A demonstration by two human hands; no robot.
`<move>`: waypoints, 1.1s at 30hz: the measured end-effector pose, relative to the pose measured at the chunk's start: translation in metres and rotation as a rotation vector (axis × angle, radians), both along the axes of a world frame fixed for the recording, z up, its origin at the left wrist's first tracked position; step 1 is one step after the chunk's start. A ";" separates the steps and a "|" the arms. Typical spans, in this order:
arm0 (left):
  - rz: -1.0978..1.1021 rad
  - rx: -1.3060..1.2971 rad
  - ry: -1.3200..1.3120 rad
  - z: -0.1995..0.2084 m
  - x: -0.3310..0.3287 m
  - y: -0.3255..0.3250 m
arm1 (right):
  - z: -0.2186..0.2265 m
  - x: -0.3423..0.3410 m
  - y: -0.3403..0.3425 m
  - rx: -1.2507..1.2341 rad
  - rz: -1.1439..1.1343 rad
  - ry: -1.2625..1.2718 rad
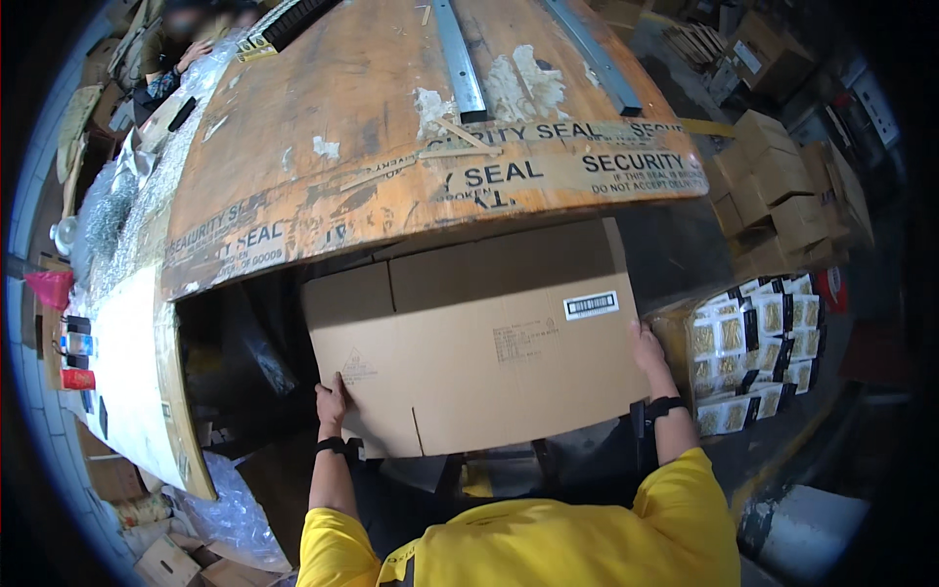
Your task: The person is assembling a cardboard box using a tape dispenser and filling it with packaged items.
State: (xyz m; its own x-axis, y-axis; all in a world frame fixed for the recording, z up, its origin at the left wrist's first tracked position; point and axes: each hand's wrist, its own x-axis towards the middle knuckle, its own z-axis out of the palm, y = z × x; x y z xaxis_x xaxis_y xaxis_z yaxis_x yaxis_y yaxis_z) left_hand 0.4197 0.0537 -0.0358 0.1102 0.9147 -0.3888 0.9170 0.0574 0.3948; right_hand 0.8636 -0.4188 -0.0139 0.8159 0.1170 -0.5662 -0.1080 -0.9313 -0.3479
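Note:
A large flattened cardboard box (460,362) with a white barcode label and printed marks spans the space between my hands, below the table's front edge. My left hand (331,403) grips its left edge, thumb on the front face. On the opposite side my right hand (648,347) holds the right edge, its fingers partly hidden behind the board. The upper part of the cardboard lies in shadow and reaches under the overhang of the wooden table (333,108).
Two metal rails (458,59) and wood slivers (468,134) lie on the tabletop. To the right stand an open carton of small clear packets (729,338) and stacked brown boxes (773,186). Bubble wrap (112,210) covers the left side, where another person's hand (194,56) shows.

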 end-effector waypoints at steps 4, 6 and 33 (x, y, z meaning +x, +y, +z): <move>-0.121 -0.042 0.007 0.012 -0.023 -0.032 | 0.027 -0.052 -0.007 -0.221 0.022 -0.149; -0.112 -0.022 -0.050 0.008 -0.046 -0.032 | 0.030 -0.077 -0.020 -0.216 -0.020 -0.035; -1.512 0.946 -0.177 0.353 0.057 -0.149 | 0.364 0.002 0.021 -0.269 0.794 0.005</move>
State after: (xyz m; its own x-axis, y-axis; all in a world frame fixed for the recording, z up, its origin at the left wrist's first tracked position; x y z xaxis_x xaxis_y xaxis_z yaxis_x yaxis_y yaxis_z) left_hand 0.4765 -0.0952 0.3173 0.9566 -0.1270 0.2624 -0.0986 -0.9880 -0.1187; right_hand 0.8652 -0.3976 0.3503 0.5451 0.5161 -0.6607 0.6141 -0.7823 -0.1045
